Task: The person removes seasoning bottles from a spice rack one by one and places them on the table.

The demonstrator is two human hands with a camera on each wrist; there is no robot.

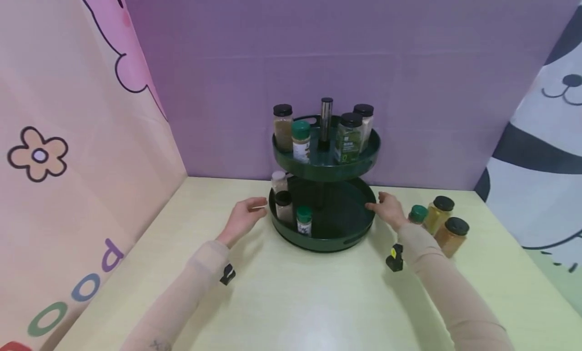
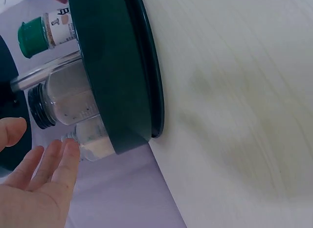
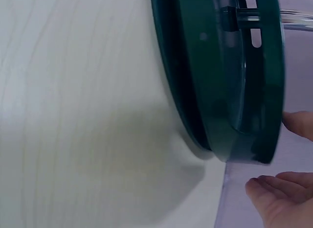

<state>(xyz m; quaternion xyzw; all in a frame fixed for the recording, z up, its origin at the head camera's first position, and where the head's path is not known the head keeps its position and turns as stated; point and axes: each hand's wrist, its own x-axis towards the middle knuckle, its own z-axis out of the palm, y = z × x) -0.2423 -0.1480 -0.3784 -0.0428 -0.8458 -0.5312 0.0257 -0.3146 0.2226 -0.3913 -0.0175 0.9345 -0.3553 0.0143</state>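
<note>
A dark green two-tier turntable rack (image 1: 324, 245) stands on the table. My left hand (image 1: 243, 219) is just off the left side of its lower tray, fingers loosely extended and holding nothing. In the left wrist view, those fingers (image 2: 66, 164) overlap the clear jars near the tray wall. At the opposite side, my right hand (image 1: 388, 209) has its thumb right at the lower tray's rim (image 3: 274, 91), with the other fingers spread apart from it. On the lower tray's left part sit a black-capped jar (image 1: 284, 209), a green-capped jar (image 1: 304, 222) and a pale-capped jar (image 1: 279, 183).
On the upper tray (image 1: 318, 172) stand several spice jars, including a green-labelled one (image 1: 348, 141), around a metal post (image 1: 326, 118). Beside my right forearm are an orange-brown jar (image 1: 451, 240), a yellow jar (image 1: 437, 215) and a green-capped jar (image 1: 417, 214). A purple backdrop (image 1: 227, 113) rises behind.
</note>
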